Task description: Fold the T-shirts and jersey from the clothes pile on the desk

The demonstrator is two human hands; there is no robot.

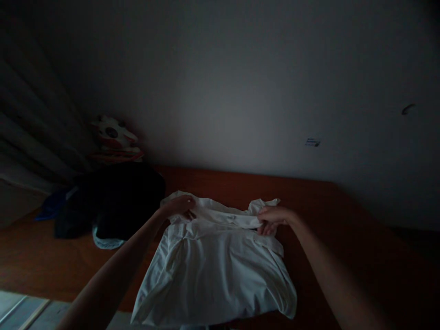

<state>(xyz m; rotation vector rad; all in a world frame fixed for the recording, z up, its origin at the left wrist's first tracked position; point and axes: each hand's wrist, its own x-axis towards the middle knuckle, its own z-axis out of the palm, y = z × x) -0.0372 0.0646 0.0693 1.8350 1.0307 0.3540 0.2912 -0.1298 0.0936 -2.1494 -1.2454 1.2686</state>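
Head view, white garment (223,270) lengthwise toward wearer, seemingly pinched in each hand's grip (271,220).

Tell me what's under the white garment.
The white garment lies on the brown tabletop, whose surface shows beyond it and at its sides. Anything else beneath the cloth is covered and cannot be seen.

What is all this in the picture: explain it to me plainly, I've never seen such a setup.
There is no machine here: the one picture comes from a camera worn on a person's head, looking forward and down. The two bare arms are that person's. The left hand and right hand hold the far part of a white cloth, possibly a garment, on a reddish-brown surface. To the left lies a dark heap, seemingly fabric.
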